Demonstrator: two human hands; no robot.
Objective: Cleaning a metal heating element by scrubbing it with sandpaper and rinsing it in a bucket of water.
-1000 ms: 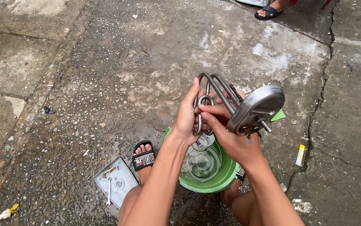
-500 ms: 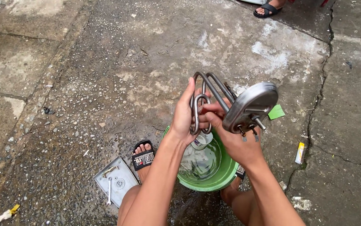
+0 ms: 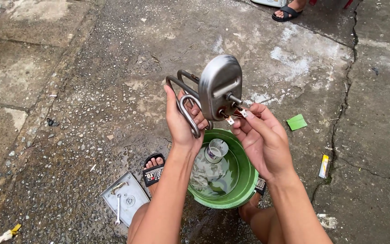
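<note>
- The left hand (image 3: 181, 121), centre of the frame, has its grip closed round the bent metal tubes of a heating element (image 3: 213, 92), fingers curled through the loops.
- The element's oval steel plate (image 3: 220, 83) stands upright above both hands, its terminals facing the camera.
- The right hand (image 3: 262, 140), just right of centre, is half open; its fingertips (image 3: 245, 113) touch the small terminals at the plate's lower edge, grasping nothing fully.
- Below the hands a green bucket (image 3: 244, 180) of water sits on the wet concrete floor (image 3: 91, 81), with a small can (image 3: 216, 150) inside.
- At lower left lie a grey metal cover (image 3: 125, 196) and a wrench (image 3: 117, 208) on top of it.
- A green scrap (image 3: 297, 122) lies at right.
</note>
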